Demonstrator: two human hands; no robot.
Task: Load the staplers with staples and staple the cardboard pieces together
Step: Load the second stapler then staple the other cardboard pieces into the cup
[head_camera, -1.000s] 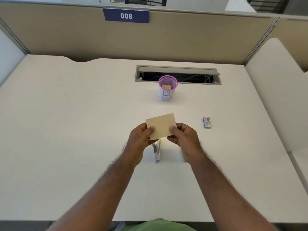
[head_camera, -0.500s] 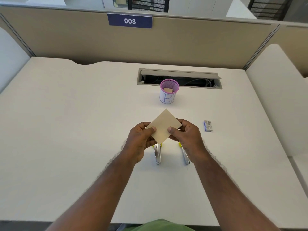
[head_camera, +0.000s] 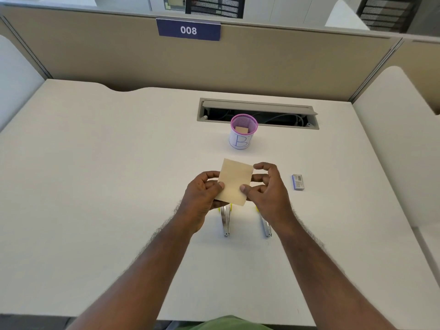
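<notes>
A tan cardboard piece (head_camera: 234,182) is held upright above the desk between both hands. My left hand (head_camera: 202,198) pinches its lower left edge with thumb on the front. My right hand (head_camera: 269,189) pinches its lower right edge with the thumb, its other fingers spread behind. Two metal staplers with yellow tips lie on the desk below: one (head_camera: 225,221) under the card, the other (head_camera: 266,226) partly hidden by my right wrist. A small blue staple box (head_camera: 298,182) lies to the right. Another cardboard piece (head_camera: 241,129) stands in a pink mesh cup (head_camera: 243,134) marked B.
An open cable tray (head_camera: 258,114) is set into the white desk (head_camera: 95,186) behind the cup. A beige partition with a 008 sign (head_camera: 188,30) closes the back. White side panels stand left and right.
The cardboard piece has been turned in my hands from landscape, through a diagonal, to portrait. My right fingers have spread out. The second stapler has come into view.
</notes>
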